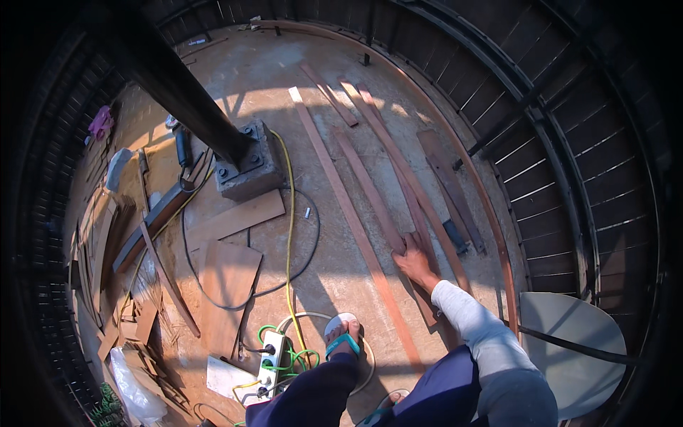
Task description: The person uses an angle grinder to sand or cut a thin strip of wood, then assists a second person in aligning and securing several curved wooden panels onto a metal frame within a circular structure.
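Note:
My right hand (416, 263), in a pale grey sleeve, reaches down among several long, thin reddish wooden strips, its fingers closed on the near end of a middle strip (363, 178). Another strip (334, 199) with a pale tip lies to the left of it, and a longer strip (405, 178) runs just right of my hand. A short strip (327, 92) lies farther off. Darker boards (448, 185) rest at the right, with a dark tool-like object (454, 235) beside them. My left hand is not in view.
A black post (185, 92) stands on a concrete footing (242, 185). Wood offcuts (135, 320), a grinder (181, 146), cables and a white power strip (268, 364) cover the left side. My sandalled feet are at the bottom. Dark slatted railing curves round, with a grey round panel (569, 320) right.

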Demonstrator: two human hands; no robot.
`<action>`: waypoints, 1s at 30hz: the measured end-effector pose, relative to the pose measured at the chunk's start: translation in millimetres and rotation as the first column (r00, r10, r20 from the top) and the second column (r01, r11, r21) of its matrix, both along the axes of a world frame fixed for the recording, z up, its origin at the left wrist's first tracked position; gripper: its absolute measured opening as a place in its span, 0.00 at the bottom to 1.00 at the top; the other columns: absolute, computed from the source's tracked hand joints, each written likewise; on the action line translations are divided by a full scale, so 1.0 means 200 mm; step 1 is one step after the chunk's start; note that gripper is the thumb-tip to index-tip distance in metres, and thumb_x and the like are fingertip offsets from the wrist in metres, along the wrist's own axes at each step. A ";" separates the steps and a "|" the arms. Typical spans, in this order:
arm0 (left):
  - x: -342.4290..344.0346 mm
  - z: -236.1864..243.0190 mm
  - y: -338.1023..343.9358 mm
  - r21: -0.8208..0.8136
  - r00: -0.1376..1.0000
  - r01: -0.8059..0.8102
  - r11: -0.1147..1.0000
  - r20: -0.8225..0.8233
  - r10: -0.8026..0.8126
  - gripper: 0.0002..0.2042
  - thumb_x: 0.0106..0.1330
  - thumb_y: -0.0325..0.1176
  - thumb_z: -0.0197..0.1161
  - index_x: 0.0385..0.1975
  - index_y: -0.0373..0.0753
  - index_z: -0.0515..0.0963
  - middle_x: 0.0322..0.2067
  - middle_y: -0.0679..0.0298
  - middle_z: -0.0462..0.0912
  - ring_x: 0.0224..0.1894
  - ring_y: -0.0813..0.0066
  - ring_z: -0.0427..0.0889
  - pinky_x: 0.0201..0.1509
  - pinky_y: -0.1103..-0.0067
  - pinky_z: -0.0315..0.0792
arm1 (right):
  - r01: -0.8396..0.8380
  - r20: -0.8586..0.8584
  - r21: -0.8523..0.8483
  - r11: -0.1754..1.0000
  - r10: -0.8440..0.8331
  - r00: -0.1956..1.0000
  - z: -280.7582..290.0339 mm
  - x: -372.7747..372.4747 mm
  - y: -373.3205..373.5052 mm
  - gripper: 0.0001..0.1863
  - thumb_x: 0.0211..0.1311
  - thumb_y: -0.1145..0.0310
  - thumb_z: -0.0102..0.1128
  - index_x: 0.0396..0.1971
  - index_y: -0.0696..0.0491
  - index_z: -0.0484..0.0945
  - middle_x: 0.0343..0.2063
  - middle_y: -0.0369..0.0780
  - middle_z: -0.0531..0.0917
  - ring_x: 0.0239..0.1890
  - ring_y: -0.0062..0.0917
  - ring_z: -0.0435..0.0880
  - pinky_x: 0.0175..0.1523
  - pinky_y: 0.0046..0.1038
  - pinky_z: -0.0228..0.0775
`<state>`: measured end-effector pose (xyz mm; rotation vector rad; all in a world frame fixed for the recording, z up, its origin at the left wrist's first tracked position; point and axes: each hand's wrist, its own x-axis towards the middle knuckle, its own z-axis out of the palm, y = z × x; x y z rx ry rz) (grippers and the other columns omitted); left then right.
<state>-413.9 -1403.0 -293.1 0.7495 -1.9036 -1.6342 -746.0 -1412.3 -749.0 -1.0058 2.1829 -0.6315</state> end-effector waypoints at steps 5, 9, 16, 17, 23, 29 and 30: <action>-0.01 0.05 -0.01 0.024 0.993 0.109 0.994 0.033 -0.109 0.16 0.57 0.30 0.65 0.43 0.26 0.80 0.43 0.50 0.82 0.47 0.51 0.82 0.52 0.59 0.74 | -0.020 -0.155 -0.233 0.972 -0.016 0.988 -0.04 0.02 -0.08 0.30 0.58 0.59 0.63 0.57 0.57 0.69 0.50 0.57 0.76 0.53 0.55 0.78 0.55 0.47 0.71; 0.02 0.04 0.00 0.040 0.998 0.041 0.998 0.047 -0.042 0.17 0.56 0.30 0.66 0.43 0.26 0.80 0.43 0.50 0.82 0.47 0.50 0.82 0.52 0.60 0.75 | 0.019 -0.096 -0.085 0.996 -0.027 0.995 -0.03 0.04 0.08 0.27 0.55 0.63 0.62 0.54 0.59 0.71 0.50 0.56 0.74 0.54 0.55 0.75 0.55 0.49 0.70; 0.13 -0.08 -0.04 -0.221 0.936 0.352 0.910 0.090 -0.340 0.18 0.54 0.28 0.69 0.44 0.25 0.80 0.42 0.50 0.83 0.45 0.50 0.84 0.49 0.62 0.77 | 0.028 -0.120 0.031 0.999 -0.024 0.992 0.07 0.00 0.18 0.27 0.58 0.64 0.59 0.57 0.58 0.68 0.55 0.59 0.71 0.53 0.59 0.77 0.57 0.51 0.71; 0.36 -0.22 -0.02 -0.425 0.798 0.596 0.681 0.219 -0.561 0.18 0.54 0.28 0.68 0.43 0.24 0.80 0.41 0.49 0.83 0.45 0.50 0.84 0.49 0.62 0.77 | 0.015 -0.146 -0.037 0.999 -0.020 0.989 0.06 0.04 0.11 0.27 0.58 0.64 0.59 0.57 0.58 0.68 0.55 0.59 0.71 0.53 0.59 0.77 0.56 0.52 0.71; 0.05 -0.04 0.04 -0.098 0.980 0.183 0.978 0.095 -0.174 0.17 0.55 0.28 0.69 0.42 0.24 0.81 0.40 0.49 0.83 0.44 0.50 0.84 0.47 0.62 0.77 | 0.141 -0.149 -0.103 0.985 -0.155 0.977 -0.05 0.00 0.16 0.27 0.59 0.64 0.61 0.57 0.56 0.66 0.52 0.59 0.72 0.52 0.59 0.76 0.55 0.51 0.70; -0.01 0.02 0.09 -0.026 0.996 -0.046 0.999 0.072 0.048 0.17 0.55 0.28 0.69 0.41 0.24 0.81 0.39 0.49 0.83 0.43 0.50 0.84 0.47 0.62 0.78 | 0.116 -0.071 -0.097 0.988 -0.123 0.990 -0.09 0.04 0.07 0.27 0.59 0.64 0.61 0.57 0.55 0.67 0.55 0.56 0.71 0.54 0.56 0.76 0.55 0.51 0.70; -0.01 0.04 0.05 -0.017 0.996 -0.014 1.000 0.082 0.015 0.16 0.55 0.28 0.69 0.41 0.24 0.81 0.39 0.49 0.83 0.43 0.51 0.84 0.47 0.62 0.78 | 0.102 -0.068 -0.078 0.992 -0.107 0.992 -0.07 0.06 0.05 0.27 0.59 0.64 0.62 0.58 0.55 0.67 0.56 0.55 0.71 0.55 0.56 0.75 0.56 0.51 0.69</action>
